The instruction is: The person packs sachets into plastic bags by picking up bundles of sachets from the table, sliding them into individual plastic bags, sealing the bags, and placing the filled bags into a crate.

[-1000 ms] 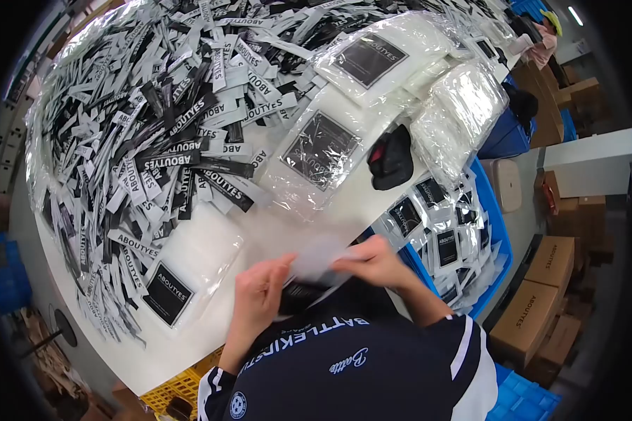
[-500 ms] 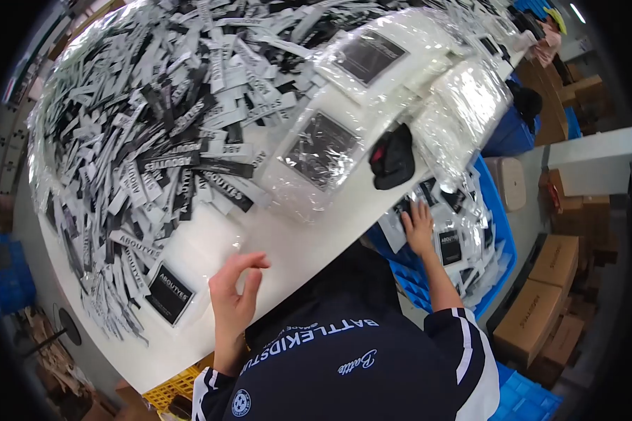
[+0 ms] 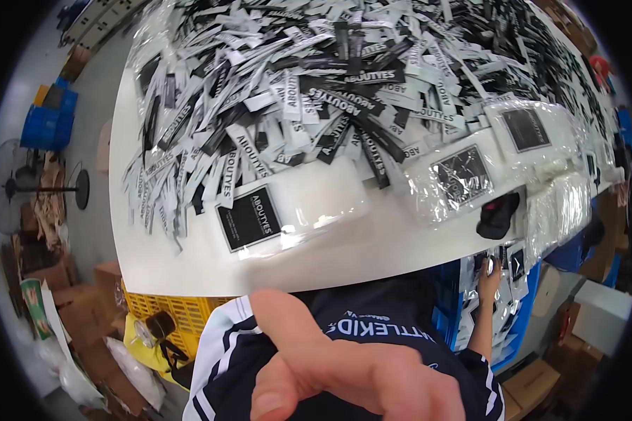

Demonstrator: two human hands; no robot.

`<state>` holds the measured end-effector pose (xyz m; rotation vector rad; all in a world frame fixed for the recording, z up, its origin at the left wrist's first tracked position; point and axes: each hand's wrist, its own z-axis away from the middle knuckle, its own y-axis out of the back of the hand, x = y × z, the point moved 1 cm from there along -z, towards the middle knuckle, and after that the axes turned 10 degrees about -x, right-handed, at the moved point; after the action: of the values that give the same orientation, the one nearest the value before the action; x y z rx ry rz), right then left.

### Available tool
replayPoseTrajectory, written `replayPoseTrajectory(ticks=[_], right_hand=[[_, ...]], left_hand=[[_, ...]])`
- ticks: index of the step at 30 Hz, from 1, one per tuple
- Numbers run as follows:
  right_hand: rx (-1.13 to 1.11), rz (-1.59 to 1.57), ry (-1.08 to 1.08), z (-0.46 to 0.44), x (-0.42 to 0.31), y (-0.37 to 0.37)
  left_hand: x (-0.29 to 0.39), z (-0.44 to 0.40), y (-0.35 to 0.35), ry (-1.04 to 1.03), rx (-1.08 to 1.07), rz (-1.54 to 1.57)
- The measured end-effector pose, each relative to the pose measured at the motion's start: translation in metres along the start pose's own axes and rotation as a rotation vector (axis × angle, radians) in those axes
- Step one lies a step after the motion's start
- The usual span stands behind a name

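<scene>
My left hand [image 3: 351, 368] is raised close to the camera, in front of my dark jacket. Its fingers are bent, the thumb stands apart from them, and no object shows in it. Down to the right, my right hand [image 3: 489, 272] reaches into a blue crate [image 3: 534, 284] among clear plastic packs with black labels [image 3: 507, 291]. It touches the packs, but its fingers are too small and partly hidden to show a grip. On the white table [image 3: 182, 263] lies a stack of clear plastic bags [image 3: 323, 200] with a black ABOUTYES label [image 3: 249, 219] at its left end.
A heap of black and white printed strips [image 3: 330, 84] covers the table's back. More bagged stacks [image 3: 463, 179] lie at the right, beside a black cap-like item [image 3: 497, 214]. A yellow crate [image 3: 182, 316], a standing fan [image 3: 21, 186] and cardboard boxes [image 3: 530, 386] stand around.
The view has turned left. My left hand has risen from beside the labelled stack towards the camera. My right hand stays at the blue crate, its fingers now less visible.
</scene>
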<state>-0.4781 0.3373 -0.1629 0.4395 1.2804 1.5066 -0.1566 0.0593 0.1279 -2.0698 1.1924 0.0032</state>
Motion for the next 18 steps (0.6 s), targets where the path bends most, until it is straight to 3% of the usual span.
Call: replayPoseTrajectory(ticks=[1,2,5,8,10,11,13,15,18], right_hand=[[-0.126,-0.346,0.042,0.007,-0.032,0.004],[-0.239,-0.482,0.009,0.003,-0.022,-0.014],[-0.152,-0.112,0.323,0.003,0.004,-0.049],[-0.341,0.126,0.058,0.023,0.015,-0.03],[-0.228,0.257,0.141,0.039,0.016,-0.019],[-0.17,0.326,0.186,0.042,0.017,-0.014],[0.011,0.311,0.262,0.04,0.023,-0.002],[0.189,0.248,0.399,0.034,0.003,0.013],[0.36,-0.053,0.738,0.049,-0.135,0.048]], left_hand=[[-0.004,-0.007,0.003,-0.096,-0.066,-0.006],[0.0,-0.017,0.007,-0.116,-0.113,0.015],[0.015,-0.022,0.002,-0.026,-0.081,0.105],[0.036,-0.013,-0.011,0.136,0.036,0.204],[0.029,-0.006,-0.023,0.041,0.133,0.156],[0.007,0.003,-0.039,-0.116,0.185,0.072],[-0.001,0.005,-0.036,-0.237,0.093,-0.127],[0.017,0.007,-0.012,-0.132,-0.089,-0.282],[0.048,0.005,-0.007,0.393,0.006,-0.52]])
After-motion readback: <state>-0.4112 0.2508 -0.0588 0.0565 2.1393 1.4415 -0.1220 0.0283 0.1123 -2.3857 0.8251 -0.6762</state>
